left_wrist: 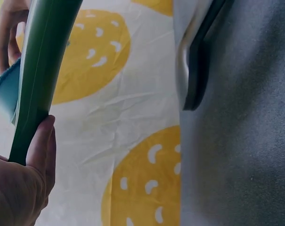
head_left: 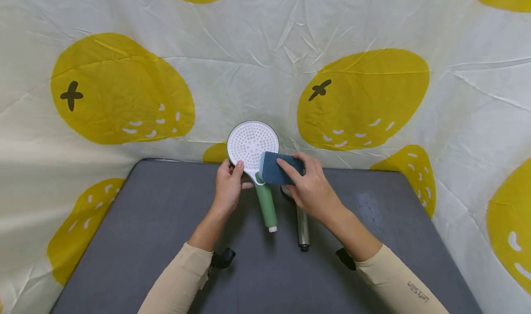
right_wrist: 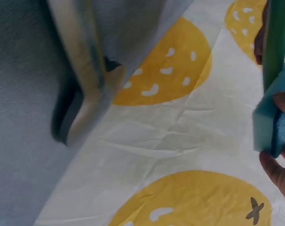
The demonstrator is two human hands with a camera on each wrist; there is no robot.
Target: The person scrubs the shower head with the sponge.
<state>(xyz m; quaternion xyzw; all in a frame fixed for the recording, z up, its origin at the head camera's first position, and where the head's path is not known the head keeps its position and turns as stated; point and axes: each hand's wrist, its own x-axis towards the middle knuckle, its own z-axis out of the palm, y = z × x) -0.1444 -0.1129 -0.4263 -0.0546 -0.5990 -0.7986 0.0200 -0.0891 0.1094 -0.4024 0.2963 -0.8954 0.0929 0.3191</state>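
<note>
In the head view a shower head (head_left: 267, 203) with a green handle and a round white nozzle face is held up above the table. My left hand (head_left: 228, 185) grips it by the lower left of its round head, thumb on the front rim. My right hand (head_left: 313, 185) pinches a blue sponge (head_left: 279, 168), dark on one side and lighter on the other. The sponge lies against the lower right of the nozzle face and the neck. In the right wrist view the sponge (right_wrist: 269, 117) sits between thumb and fingers, beside the green handle (right_wrist: 276, 42).
A second, metallic shower head (head_left: 303, 228) lies on the grey table (head_left: 166, 240), partly hidden behind my right hand. Behind the table hangs a white cloth (head_left: 249, 88) printed with yellow fruit. Dark straps (head_left: 223, 258) are at both wrists.
</note>
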